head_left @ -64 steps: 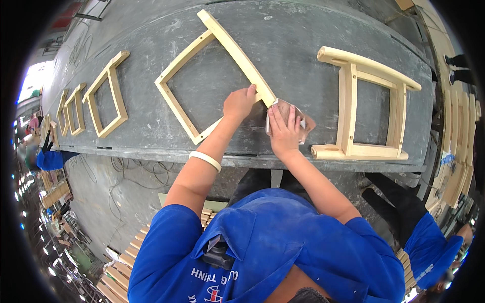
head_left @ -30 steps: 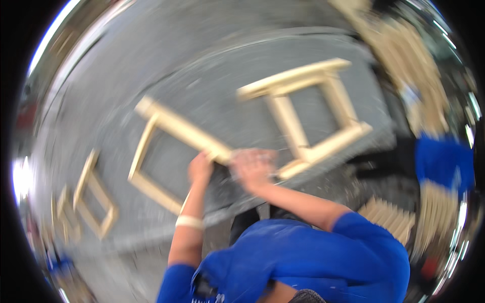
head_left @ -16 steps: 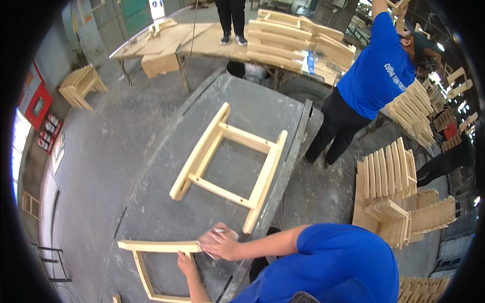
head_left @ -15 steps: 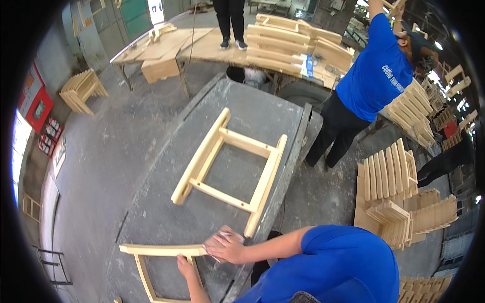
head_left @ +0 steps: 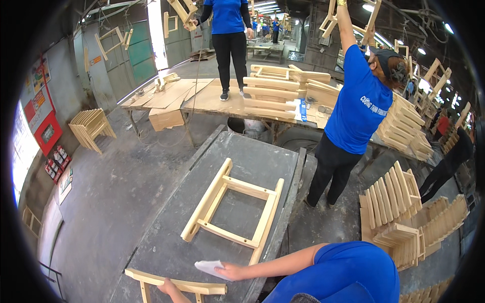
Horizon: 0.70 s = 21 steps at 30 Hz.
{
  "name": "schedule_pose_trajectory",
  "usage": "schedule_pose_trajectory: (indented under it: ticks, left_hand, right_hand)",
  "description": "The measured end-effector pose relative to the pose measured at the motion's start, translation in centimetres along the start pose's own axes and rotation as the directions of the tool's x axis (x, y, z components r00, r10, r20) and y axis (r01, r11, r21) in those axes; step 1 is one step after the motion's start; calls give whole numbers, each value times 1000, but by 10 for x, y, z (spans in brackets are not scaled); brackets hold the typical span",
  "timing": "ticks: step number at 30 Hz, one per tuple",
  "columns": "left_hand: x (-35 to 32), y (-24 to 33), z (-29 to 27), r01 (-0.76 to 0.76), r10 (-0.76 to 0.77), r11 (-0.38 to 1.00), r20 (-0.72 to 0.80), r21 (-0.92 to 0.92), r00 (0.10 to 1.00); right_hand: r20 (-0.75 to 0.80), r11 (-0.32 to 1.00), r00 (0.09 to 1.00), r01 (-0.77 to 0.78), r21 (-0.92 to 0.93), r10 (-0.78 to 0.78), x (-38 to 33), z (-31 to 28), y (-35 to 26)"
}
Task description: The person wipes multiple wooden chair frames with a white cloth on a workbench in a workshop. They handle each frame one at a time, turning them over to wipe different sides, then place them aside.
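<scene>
A pale wooden chair frame [head_left: 177,282] lies at the near end of the dark table, partly cut off by the lower edge of the head view. My left hand [head_left: 167,287] is closed round its long top rail. My right hand [head_left: 231,271], just above and right of that rail, pinches a thin white sheet [head_left: 208,268], perhaps abrasive paper or cloth; it is held clear of the wood. Farther up the tabletop rests a second wooden chair frame [head_left: 237,184], lying flat with neither hand touching it.
The dark table [head_left: 262,149] runs away from me. Behind it, a co-worker [head_left: 230,45] stands on a low wooden platform [head_left: 202,103] beside stacked frames [head_left: 270,96]. Another co-worker [head_left: 353,106] at right reaches up to hanging frames. More wooden parts [head_left: 389,197] are piled at right.
The view has tilted upward, showing more of the far hall. My right hand has lifted the white sheet off the rail's end. My left hand still holds the rail.
</scene>
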State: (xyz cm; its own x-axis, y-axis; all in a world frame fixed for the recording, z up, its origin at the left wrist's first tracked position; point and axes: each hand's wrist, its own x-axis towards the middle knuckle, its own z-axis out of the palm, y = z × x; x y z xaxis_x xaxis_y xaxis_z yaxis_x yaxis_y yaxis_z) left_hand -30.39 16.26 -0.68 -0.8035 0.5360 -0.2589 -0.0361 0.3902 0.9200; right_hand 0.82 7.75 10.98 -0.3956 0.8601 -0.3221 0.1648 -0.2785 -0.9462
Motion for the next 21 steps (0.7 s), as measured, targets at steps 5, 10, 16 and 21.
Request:
schedule_pose_trajectory:
  ticks: [5, 10, 16, 21]
  left_hand:
    - [-34, 13, -72, -188, 151, 981, 431, 43, 889]
    - [-45, 0, -156, -667, 188, 597, 730, 446, 656]
    - [-39, -24, -192, -756, -277, 125, 754, 642, 595]
    - [-101, -19, -144, -819, 630, 28, 626, 573, 460]
  right_hand:
    - [-64, 988, 998, -17, 151, 27, 1, -32, 13]
    - [-113, 993, 993, -27, 115, 40, 3, -43, 11]
    - [-122, 997, 992, -27, 79, 37, 6, -41, 24]
    - [-108, 995, 991, -67, 75, 74, 6, -32, 29]
